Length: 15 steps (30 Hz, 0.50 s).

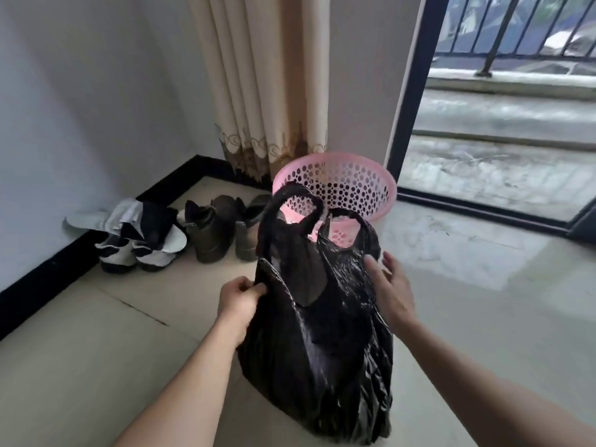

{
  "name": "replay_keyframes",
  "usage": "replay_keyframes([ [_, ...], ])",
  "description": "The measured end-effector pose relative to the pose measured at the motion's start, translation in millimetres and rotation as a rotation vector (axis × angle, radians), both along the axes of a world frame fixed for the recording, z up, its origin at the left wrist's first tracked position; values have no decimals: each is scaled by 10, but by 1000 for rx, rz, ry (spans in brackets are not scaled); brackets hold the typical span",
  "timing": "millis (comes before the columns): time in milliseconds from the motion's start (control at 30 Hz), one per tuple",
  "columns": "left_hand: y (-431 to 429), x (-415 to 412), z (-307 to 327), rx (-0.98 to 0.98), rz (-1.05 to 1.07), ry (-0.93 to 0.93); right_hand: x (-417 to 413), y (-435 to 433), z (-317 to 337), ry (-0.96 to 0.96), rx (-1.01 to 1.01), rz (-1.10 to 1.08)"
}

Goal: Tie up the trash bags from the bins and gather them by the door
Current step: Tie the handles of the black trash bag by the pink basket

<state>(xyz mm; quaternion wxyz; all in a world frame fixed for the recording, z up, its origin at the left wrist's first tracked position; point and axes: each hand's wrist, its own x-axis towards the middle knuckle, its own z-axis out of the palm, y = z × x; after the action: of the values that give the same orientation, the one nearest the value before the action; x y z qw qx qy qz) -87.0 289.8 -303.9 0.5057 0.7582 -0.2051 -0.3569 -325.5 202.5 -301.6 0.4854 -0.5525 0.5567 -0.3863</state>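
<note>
Unseen contents of trash bag (pixel 322 350); right hand (pixel 392 293) perhaps touching.

The bag (pixel 322 350) covers the near wall of the bin (pixel 351 185), and its black plastic hides whatever it holds. The left hand's (pixel 240 301) fingertips vanish into a fold at the bag's rim. Whether the right hand (pixel 392 291) touches the plastic cannot be told. The bottom edge cuts off both forearms. The bag hides part of one boot (pixel 246 243). The curtain (pixel 258 75) runs off the top, and the railing (pixel 516 24) is blurred.
</note>
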Motion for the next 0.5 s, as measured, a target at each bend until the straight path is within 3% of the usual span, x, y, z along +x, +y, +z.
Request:
replay_keyframes([
  [67, -23, -1, -35, -37, 152, 85, 6, 160, -158, 225, -97, 211],
  [167, -55, -69, -30, -44, 108, 152, 85, 202, -373, 542, -120, 353],
  [233, 1, -100, -6, -21, -54, 211, 110, 111, -359, 458, -82, 256],
  [367, 159, -56, 96, 32, -457, 231, 69, -142, -93, 112, 57, -50],
  [500, 93, -44, 197, 23, -410, 115, 11, -265, 41, -65, 133, -84],
])
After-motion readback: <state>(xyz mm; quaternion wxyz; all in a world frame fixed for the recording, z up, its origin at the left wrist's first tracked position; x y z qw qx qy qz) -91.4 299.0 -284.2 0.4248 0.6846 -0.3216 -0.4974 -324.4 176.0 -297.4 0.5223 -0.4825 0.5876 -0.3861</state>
